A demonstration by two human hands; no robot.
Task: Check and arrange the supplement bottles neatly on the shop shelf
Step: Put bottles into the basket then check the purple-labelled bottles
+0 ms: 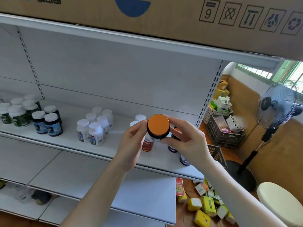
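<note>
Orange-lidded, dark round supplement bottle [158,126] held up in front of a white metal shop shelf [68,141]. Its lid faces the camera, so the label is hidden. Both hands have it. The left hand [131,143] pinches the lid's left edge between thumb and curled fingers. The right hand [185,141] curls thumb and fingers round the right side of the lid and the body below. The bottle is in the air in front of the shelf's right part, not resting on it.

On the shelf, from the left, stand a cluster of white-capped green-labelled bottles [18,115], a few white-capped dark blue bottles [49,125], and a tidy block of white bottles with white caps [95,128]. Just behind the hands stand a red-labelled bottle [147,145] and two purple-labelled bottles [173,148], partly hidden and more loosely spaced.

The step appears to be checking this bottle before placing it. To do it well, tilt the bottle until the label faces the eyes, support it with both hands while turning, and test that the lid is tight. Then set it upright, label outward, in line with the shelf's front edge. The crowded right end is the likely risk. Lower the bottle into a clear gap so no knuckle tips a neighbour off the open end, where small yellow cartons [208,207] lie on the floor.
</note>
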